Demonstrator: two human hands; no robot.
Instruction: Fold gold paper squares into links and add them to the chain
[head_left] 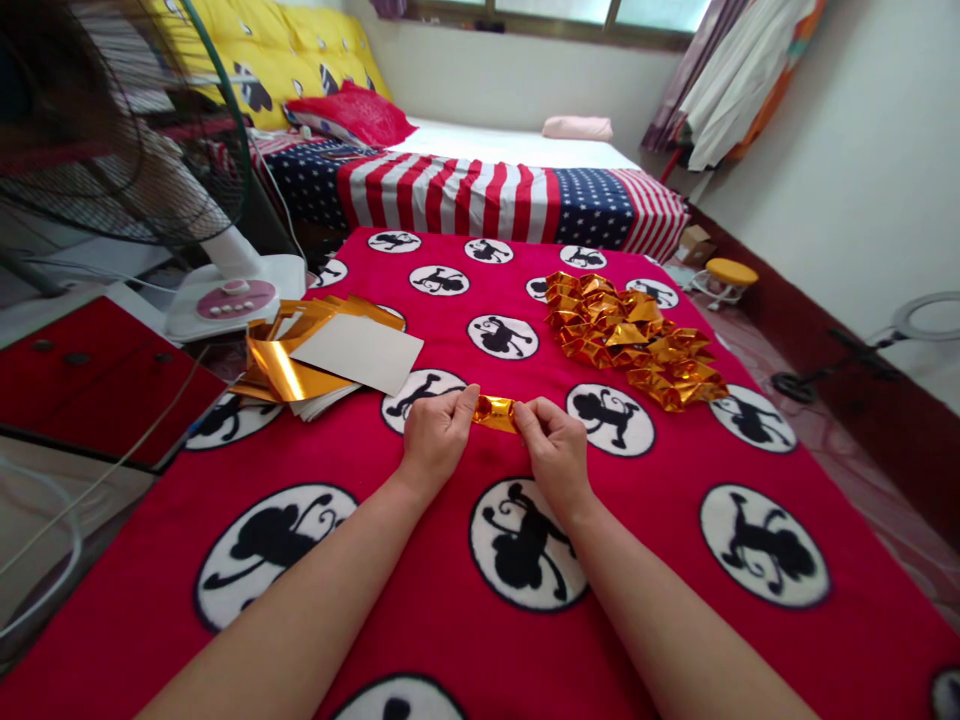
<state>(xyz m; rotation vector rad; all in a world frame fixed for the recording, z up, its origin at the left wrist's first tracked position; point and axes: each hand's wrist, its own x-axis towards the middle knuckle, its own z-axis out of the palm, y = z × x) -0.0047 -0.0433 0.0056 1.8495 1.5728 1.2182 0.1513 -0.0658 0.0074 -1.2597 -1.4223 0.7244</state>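
Between my two hands is a small folded piece of gold foil paper [496,412], held level just above the red cloth. My left hand [437,432] is closed, its thumb and fingers pinching the left end. At the right end, my right hand [556,447] pinches the paper in the same way. Left of my hands lies a loose stack of gold foil sheets [281,368], with a pale sheet [361,352] face up on top. To the right sits a heap of folded gold foil pieces [630,335], crumpled and shiny.
A red cloth with monkey circles [645,540] covers the surface under my hands. At the left stands a fan [232,285] with a wire cage. Beyond is a bed with a flag-striped cover [465,195]. A yellow stool [730,272] stands by the right wall.
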